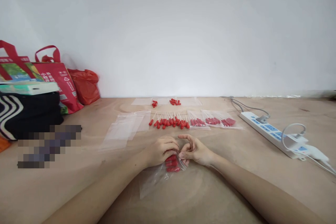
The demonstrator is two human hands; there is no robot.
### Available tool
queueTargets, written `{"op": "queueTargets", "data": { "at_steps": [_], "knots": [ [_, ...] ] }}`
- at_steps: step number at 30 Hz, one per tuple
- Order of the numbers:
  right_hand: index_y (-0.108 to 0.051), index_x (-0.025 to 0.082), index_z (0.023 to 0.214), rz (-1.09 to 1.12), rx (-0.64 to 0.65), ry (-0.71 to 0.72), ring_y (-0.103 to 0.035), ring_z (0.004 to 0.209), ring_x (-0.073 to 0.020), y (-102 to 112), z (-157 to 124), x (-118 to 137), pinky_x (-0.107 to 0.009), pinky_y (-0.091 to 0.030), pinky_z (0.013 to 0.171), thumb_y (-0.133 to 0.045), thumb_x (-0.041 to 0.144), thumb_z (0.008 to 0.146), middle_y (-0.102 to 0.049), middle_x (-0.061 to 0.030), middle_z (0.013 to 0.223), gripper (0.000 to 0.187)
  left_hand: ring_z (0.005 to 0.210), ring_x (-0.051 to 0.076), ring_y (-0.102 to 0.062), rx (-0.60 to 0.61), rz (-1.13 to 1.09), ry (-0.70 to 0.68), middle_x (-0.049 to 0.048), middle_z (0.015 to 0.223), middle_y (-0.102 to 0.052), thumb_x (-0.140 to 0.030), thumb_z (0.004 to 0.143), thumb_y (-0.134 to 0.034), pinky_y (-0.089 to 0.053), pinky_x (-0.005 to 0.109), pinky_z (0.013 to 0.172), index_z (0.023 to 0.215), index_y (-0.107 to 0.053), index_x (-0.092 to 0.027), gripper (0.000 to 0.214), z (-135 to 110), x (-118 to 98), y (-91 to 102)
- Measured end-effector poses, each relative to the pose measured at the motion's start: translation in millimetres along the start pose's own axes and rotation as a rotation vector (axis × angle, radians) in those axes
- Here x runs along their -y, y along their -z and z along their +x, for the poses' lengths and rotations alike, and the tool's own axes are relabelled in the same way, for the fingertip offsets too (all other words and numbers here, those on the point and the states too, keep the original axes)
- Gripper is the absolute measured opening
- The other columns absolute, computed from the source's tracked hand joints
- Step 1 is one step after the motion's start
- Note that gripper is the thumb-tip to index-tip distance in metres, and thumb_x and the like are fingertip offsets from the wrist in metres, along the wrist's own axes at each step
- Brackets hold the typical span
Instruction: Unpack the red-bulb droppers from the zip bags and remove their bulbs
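Left hand (160,150) and right hand (195,151) meet at the mouth of a clear bag (154,180), the left curled over it, the right pinching its edge. Inside sit red-capped pieces (172,163), and the bag lies on the tabletop (236,182) directly before the person. Beyond: a loose row (169,122), filled bags (215,121), empty bags (123,129). A power strip (273,133) lies to the right.
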State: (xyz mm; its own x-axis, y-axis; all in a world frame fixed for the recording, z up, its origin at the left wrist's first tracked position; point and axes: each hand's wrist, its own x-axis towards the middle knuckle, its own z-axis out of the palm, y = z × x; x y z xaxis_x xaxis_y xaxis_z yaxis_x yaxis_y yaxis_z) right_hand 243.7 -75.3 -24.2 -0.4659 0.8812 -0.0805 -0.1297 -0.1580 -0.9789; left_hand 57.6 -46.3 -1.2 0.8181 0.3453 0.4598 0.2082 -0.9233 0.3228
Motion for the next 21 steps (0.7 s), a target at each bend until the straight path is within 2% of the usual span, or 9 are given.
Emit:
{"op": "queueTargets", "data": {
  "at_steps": [6, 11, 14, 17, 19, 21],
  "knots": [
    [-0.031, 0.018, 0.109, -0.021, -0.008, -0.016, -0.056, 0.046, -0.0083, -0.3, -1.4, 2.9, -0.02, -0.044, 0.045, -0.072, 0.027, 0.056, -0.057, 0.0093, 0.055, 0.068, 0.083, 0.014, -0.055, -0.08, 0.092, -0.089, 0.006, 0.08, -0.062, -0.014, 0.084, -0.04, -0.044, 0.027, 0.077, 0.079, -0.058, -0.015, 0.018, -0.5, -0.6, -3.1],
    [-0.046, 0.016, 0.083, -0.117, 0.016, 0.039, -0.053, 0.048, -0.0064, 0.2, -3.5, 1.3, -0.02, -0.043, 0.048, -0.065, 0.033, 0.064, -0.056, 0.0057, 0.057, 0.032, 0.081, 0.014, -0.055, -0.091, 0.123, -0.071, 0.0063, 0.079, -0.061, -0.01, 0.084, -0.035, -0.045, 0.026, 0.073, 0.076, -0.057, -0.015, 0.024, -3.0, 0.6, -2.9],
    [-0.052, 0.015, 0.079, -0.249, 0.022, 0.114, -0.051, 0.05, -0.0057, -0.9, -7.0, -1.6, -0.02, -0.042, 0.05, -0.059, 0.031, 0.07, -0.054, 0.0037, 0.059, 0.02, 0.08, 0.014, -0.055, -0.093, 0.11, -0.05, 0.0057, 0.078, -0.061, -0.011, 0.084, -0.036, -0.045, 0.025, 0.072, 0.076, -0.058, -0.015, 0.023, -5.2, 2.6, -2.8],
    [-0.055, 0.017, 0.08, -0.495, -0.007, 0.294, -0.049, 0.054, -0.0063, -2.6, -11.7, -2.2, -0.019, -0.041, 0.051, -0.056, 0.022, 0.071, -0.055, 0.0017, 0.064, 0.01, 0.079, 0.014, -0.056, -0.098, 0.099, -0.049, 0.0056, 0.078, -0.061, -0.012, 0.084, -0.036, -0.045, 0.025, 0.071, 0.075, -0.058, -0.016, 0.025, -6.3, 2.9, -3.2],
    [-0.057, 0.017, 0.076, -0.703, -0.019, 0.481, -0.051, 0.06, -0.008, -2.9, -14.2, -0.7, -0.019, -0.042, 0.054, -0.053, 0.018, 0.073, -0.056, -0.0007, 0.07, 0.005, 0.08, 0.013, -0.056, -0.098, 0.096, -0.052, 0.0058, 0.079, -0.062, -0.011, 0.085, -0.035, -0.045, 0.024, 0.072, 0.076, -0.059, -0.016, 0.026, -6.4, 2.1, -3.3],
    [-0.057, 0.017, 0.075, -0.903, -0.004, 0.677, -0.053, 0.067, -0.0099, -1.8, -15.7, 1.4, -0.021, -0.043, 0.059, -0.048, 0.016, 0.076, -0.057, -0.0031, 0.075, 0.01, 0.08, 0.013, -0.057, -0.103, 0.09, -0.061, 0.0061, 0.079, -0.062, -0.011, 0.085, -0.034, -0.045, 0.024, 0.071, 0.076, -0.059, -0.015, 0.026, -6.2, 1.3, -3.0]
  ]
}}
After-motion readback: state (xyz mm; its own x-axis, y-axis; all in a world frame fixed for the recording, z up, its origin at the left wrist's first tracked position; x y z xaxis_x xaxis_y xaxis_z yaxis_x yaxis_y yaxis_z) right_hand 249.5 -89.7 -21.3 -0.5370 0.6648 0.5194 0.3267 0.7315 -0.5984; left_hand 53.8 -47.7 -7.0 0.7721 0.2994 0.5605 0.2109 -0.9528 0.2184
